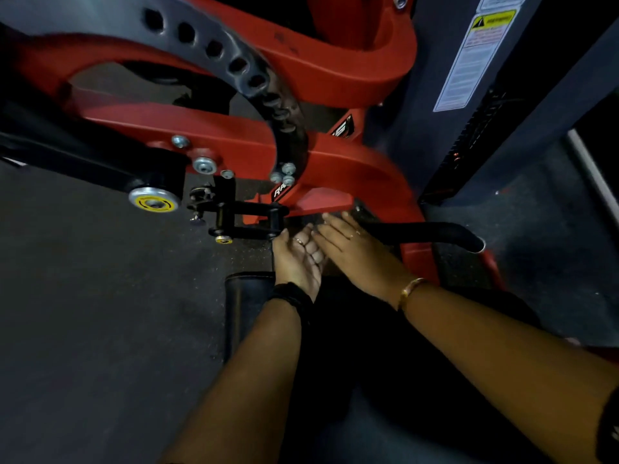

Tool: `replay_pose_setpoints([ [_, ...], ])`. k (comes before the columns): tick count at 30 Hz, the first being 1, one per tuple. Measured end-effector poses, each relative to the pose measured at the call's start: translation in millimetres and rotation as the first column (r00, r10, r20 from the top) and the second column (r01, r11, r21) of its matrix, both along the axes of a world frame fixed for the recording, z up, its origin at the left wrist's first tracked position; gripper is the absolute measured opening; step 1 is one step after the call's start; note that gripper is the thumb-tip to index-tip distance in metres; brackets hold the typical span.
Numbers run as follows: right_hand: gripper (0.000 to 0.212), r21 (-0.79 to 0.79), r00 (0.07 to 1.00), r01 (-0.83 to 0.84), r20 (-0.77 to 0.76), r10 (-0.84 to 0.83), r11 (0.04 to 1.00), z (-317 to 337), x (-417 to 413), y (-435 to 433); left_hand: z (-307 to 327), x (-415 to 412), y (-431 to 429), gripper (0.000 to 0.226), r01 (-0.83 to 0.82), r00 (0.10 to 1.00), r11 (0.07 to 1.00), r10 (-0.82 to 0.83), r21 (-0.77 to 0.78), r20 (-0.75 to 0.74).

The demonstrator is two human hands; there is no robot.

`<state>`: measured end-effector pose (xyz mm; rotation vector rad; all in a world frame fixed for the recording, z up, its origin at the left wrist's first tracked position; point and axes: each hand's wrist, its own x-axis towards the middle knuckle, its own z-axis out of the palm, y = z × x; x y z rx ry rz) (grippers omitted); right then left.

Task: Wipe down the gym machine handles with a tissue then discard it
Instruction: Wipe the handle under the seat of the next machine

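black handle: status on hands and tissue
Hands: left hand palm up, fingers loosely curled; right hand flat across the black handle. No tissue visible. Red frame close behind the hands.

The black handle (435,233) is sticking out to the right from the lower part of the red gym machine (335,72), lying nearly level. Its far end is bending slightly downward and finishing in a rounded, pale-rimmed tip.

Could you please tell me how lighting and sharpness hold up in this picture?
Head view: dim, the lower middle nearly black; motion blur smears the red frame right of centre and the warning label; wide-angle distortion bends lines near the edges.
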<state>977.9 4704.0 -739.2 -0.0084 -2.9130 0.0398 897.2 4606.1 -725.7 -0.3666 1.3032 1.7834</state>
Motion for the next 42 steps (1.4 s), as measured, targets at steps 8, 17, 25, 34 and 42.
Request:
replay_pose_setpoints([
  [8, 0.026, -0.301, 0.969, 0.244, 0.047, -0.241, 0.922, 18, -21, -20, 9, 1, 0, 0.069, -0.023, 0.999, 1.000, 0.023, 0.020, 0.024],
  [17, 0.055, -0.105, 0.996, 0.094, -0.001, -0.095, 0.990, -7, 30, -3, 19, 13, 4, 0.040, 0.075, 0.989, 0.990, -0.089, -0.120, -0.119],
  [25, 0.065, -0.390, 0.849, 0.528, 0.245, -0.467, 0.755, 17, 4, -11, 18, 44, -1, 0.082, 0.247, 0.441, 0.757, -0.644, -0.605, -0.625],
  [34, 0.062, -0.230, 0.904, 0.420, 0.187, -0.384, 0.878, 3, 51, 31, 10, 54, -3, 0.092, -0.124, -0.128, 0.387, -0.919, -0.914, -0.372],
  [42, 0.055, -0.314, 0.949, 0.316, 0.107, -0.297, 0.895, 1, 39, 2, 4, 58, 0, 0.092, -0.183, -0.127, 0.369, -0.928, -0.911, -0.350],
])
